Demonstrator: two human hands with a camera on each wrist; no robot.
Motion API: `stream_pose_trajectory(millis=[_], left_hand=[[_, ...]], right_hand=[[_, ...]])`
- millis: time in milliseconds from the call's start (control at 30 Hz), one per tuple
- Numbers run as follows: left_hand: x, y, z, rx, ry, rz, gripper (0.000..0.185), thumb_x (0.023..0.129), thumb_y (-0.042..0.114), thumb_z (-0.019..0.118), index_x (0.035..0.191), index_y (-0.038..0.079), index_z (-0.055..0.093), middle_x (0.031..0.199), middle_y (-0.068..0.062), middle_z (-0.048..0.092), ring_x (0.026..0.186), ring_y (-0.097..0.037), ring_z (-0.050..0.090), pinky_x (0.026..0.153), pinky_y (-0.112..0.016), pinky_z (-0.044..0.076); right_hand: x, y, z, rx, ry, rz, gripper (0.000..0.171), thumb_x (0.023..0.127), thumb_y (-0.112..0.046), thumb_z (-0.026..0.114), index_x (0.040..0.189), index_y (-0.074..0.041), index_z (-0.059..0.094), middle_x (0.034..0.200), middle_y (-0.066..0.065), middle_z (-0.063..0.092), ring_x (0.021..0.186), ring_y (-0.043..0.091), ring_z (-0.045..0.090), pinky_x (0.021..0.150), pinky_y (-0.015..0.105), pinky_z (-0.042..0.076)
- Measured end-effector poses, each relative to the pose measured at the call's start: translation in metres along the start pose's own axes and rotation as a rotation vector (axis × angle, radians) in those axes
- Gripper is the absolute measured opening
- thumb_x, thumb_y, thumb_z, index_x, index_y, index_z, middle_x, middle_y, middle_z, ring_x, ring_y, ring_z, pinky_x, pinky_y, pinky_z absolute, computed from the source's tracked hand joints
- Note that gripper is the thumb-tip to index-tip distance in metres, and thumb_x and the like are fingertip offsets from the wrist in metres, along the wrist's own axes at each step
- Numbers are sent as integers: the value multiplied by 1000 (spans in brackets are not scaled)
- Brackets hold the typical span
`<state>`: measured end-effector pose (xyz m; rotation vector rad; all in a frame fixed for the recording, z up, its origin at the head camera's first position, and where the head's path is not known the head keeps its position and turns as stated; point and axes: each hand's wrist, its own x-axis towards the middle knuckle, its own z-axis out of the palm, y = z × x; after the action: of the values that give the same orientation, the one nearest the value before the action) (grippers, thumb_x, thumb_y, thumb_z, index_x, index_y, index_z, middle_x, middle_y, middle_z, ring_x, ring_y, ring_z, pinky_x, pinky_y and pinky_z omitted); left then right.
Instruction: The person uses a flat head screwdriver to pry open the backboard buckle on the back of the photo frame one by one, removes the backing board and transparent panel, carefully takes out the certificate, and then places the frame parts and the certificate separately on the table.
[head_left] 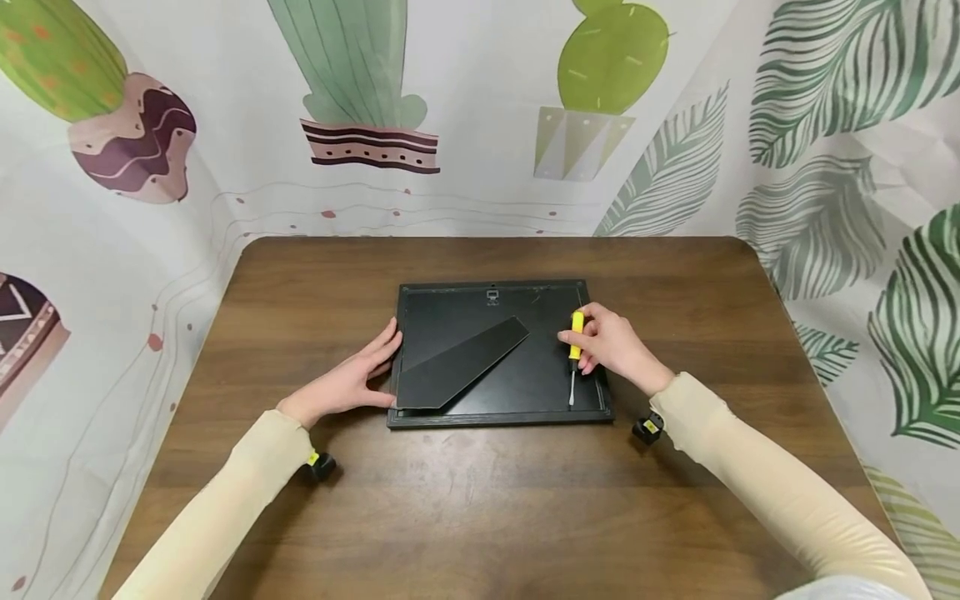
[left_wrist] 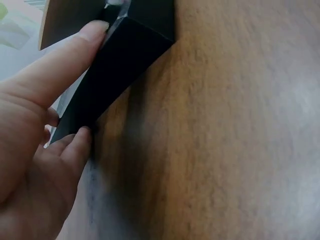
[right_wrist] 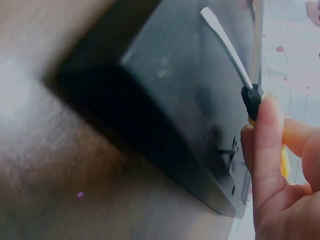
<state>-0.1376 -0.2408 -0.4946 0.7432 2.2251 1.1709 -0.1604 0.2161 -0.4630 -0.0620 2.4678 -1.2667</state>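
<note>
A black picture frame point(head_left: 500, 419) lies back side up on the table, its hanger at the far edge. Its black stand leg point(head_left: 461, 360) slants across the backing from the near left corner. At the frame's left side, my left hand point(head_left: 348, 379) rests against the edge with fingers spread. In the left wrist view its thumb point(left_wrist: 65, 65) touches the frame near a corner. My right hand point(head_left: 615, 343) pinches a yellow-handled screwdriver point(head_left: 577, 335) above the frame's right part. The flat metal blade point(right_wrist: 227, 47) points toward the near edge; whether it touches the frame, I cannot tell.
The brown wooden table point(head_left: 465, 517) has rounded far corners. Behind and beside it hangs a white cloth point(head_left: 480, 196) printed with cacti and leaves. Small black wrist cameras sit under both sleeves, the right one point(head_left: 648, 428) close to the frame's near right corner.
</note>
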Motion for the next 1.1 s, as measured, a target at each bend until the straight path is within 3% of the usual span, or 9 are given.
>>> stream_pose_trajectory(millis=[133, 600, 867, 1100], left_hand=[[2, 2, -2, 35, -8, -2, 117, 85, 19, 89, 165, -1, 6, 174, -11, -13, 157, -38, 17, 118, -46, 36], [5, 6, -1, 135, -7, -31, 120, 83, 27, 90, 166, 4, 7, 175, -8, -11, 155, -33, 28, 117, -42, 41], [2, 7, -1, 162, -13, -35, 121, 82, 27, 91, 166, 2, 6, 175, -9, -11, 157, -33, 23, 118, -43, 40], [2, 11, 0, 232, -48, -38, 141, 71, 43, 96, 165, -2, 0, 173, -14, -18, 160, -38, 2, 124, -54, 27]], right_hand=[[0, 0, 0, -15, 2, -19, 52, 96, -19, 78, 133, 4, 49, 77, 12, 65, 52, 22, 68, 53, 36, 62], [0, -4, 4, -75, -21, -42, 44, 97, -18, 77, 127, 1, 51, 70, 9, 65, 50, 21, 67, 50, 34, 61], [-4, -10, -1, -108, -5, -44, 47, 97, -19, 77, 130, 2, 51, 72, 10, 66, 51, 22, 67, 52, 35, 62], [-5, -6, -2, -67, -15, -20, 49, 98, -19, 76, 133, 1, 49, 75, 12, 66, 54, 22, 68, 55, 35, 63]])
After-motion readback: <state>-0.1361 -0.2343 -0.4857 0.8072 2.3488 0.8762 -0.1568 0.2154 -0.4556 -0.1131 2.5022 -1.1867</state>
